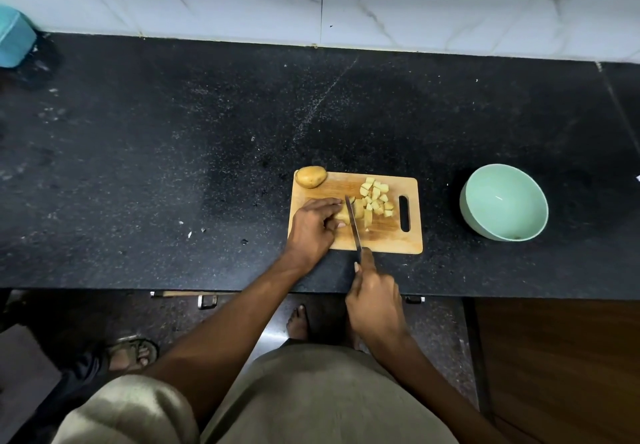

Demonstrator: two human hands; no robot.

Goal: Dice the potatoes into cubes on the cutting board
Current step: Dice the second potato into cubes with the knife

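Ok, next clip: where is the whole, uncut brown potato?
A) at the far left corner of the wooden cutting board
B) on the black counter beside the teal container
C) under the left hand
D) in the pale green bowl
A: the whole, uncut brown potato rests on the far left corner of the wooden cutting board, apart from the left hand.
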